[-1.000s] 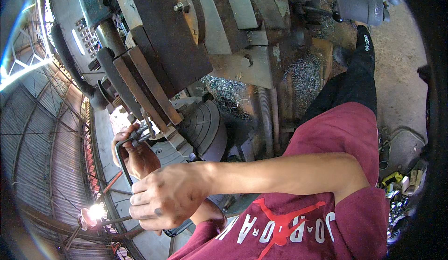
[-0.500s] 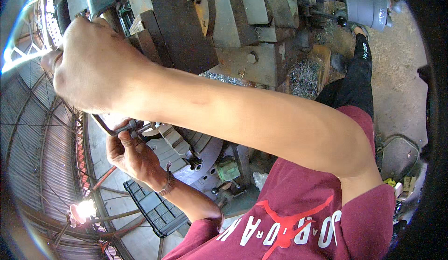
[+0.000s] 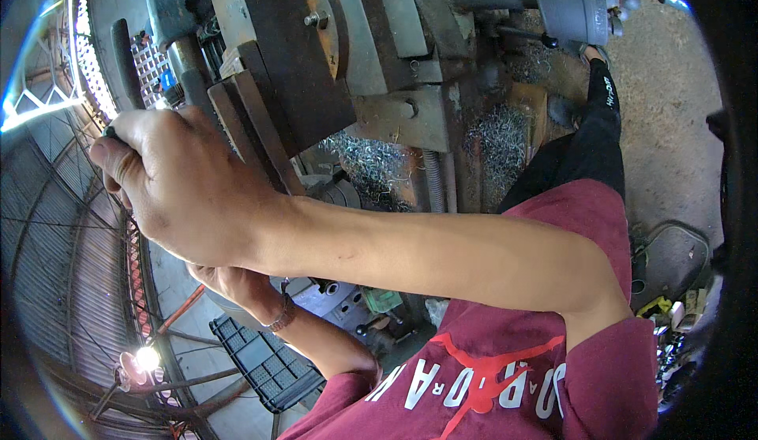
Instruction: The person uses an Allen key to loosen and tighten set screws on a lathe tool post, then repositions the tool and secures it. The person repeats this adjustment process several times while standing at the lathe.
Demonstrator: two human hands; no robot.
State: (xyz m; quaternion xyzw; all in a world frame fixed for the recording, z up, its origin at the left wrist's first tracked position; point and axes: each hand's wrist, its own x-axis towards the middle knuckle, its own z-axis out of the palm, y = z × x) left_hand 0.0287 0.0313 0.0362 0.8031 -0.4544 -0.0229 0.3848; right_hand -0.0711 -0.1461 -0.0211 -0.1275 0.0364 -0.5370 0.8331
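My right hand (image 3: 185,183) is closed at the left, fingers curled round, with the thumb pressed to the fist. A small dark end (image 3: 110,133) shows at the thumb, apparently of the bent dark hex key seen earlier; the rest is covered. Below the right wrist lies my left hand (image 3: 233,282), wearing a bracelet (image 3: 286,314). Its fingers are behind the right hand and wrist, so what they hold is hidden. Close above the right hand stand a dark lever handle (image 3: 125,61) and the steel blocks (image 3: 264,132) of a large lathe-like machine.
Curled metal shavings (image 3: 371,163) lie beneath the machine. A grey cylindrical housing (image 3: 564,1) juts out at upper right. A black plastic crate (image 3: 264,365) sits at lower left, and small green and grey machine parts (image 3: 383,302) are below my right forearm. A lit lamp (image 3: 146,358) glows nearby.
My right hand and forearm have come down in the picture and now cover the left hand's fingers, the hex key and the bolts. The view has shifted slightly, showing more shavings.
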